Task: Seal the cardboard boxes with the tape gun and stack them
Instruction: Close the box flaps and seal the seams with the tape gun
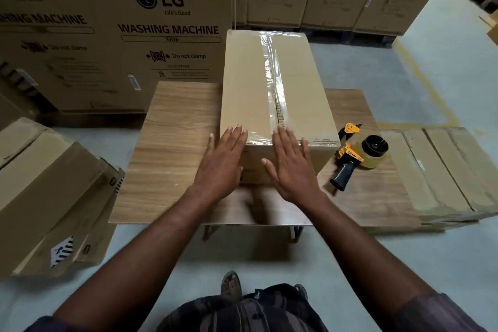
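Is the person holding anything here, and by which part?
Nothing is gripped. The left hand and right hand lie flat, fingers straight, over the near top edge of the taped cardboard box. The tape gun lies on the table, untouched.

Left cardboard boxes (48, 183) partly off-frame

The big carton (116, 32) reads "LG Life's Good", "WASHING MACHINE" ("SIDE" beneath), "Do not clamp"

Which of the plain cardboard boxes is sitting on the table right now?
The long box with clear tape along its top seam, next to the tape gun; the left stack and right stack stand beside the table.
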Motion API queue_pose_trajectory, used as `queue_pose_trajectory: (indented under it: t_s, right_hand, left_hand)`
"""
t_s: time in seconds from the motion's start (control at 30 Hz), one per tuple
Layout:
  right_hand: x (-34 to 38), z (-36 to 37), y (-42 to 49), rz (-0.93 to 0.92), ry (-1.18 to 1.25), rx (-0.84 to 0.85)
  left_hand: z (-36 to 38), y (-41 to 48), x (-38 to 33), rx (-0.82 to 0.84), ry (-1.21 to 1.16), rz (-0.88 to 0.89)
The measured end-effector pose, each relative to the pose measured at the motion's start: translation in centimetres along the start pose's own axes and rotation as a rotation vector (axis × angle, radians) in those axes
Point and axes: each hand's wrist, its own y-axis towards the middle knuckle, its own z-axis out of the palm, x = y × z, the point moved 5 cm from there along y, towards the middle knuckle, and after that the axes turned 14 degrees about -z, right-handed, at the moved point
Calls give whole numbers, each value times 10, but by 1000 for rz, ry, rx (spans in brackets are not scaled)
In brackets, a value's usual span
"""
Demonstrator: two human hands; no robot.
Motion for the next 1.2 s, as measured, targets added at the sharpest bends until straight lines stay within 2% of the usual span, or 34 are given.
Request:
queue_pose_trajectory:
  t_s: [0.17, 0.27, 0.33, 0.43, 0.5, 0.7, 0.8, 0.97, 1.2]
  right_hand:
    - [-80, -15, -45, 225, -26, -59]
    - [-81, -17, -40, 375, 3, -53]
    - [-53, -15, -27, 312, 22, -51]
    - [-6, 0, -13, 65, 30, -37]
    - [-7, 6, -15, 26, -10, -56]
    - [-83, 3, -62, 288, -53, -153]
    - [-81, -1, -67, 359, 6, -196]
    - [-75, -12, -49, 400, 143, -239]
    - [-118, -30, 8, 449, 335, -58]
  left_hand:
    - [1, -2, -4, -5, -7, -50]
    - [0, -2, -19, -14, 15, -114]
    - [1, 0, -39, -6, 19, -79]
    - [8, 0, -58, 3, -39, 39]
    - [8, 0, -52, -5, -68, 74]
    - [-3, -2, -6, -64, -202, 10]
    - [-7, 1, 7, -46, -353, -68]
    - [-11, 11, 14, -13, -450, -175]
    - [-8, 59, 20, 91, -607, -351]
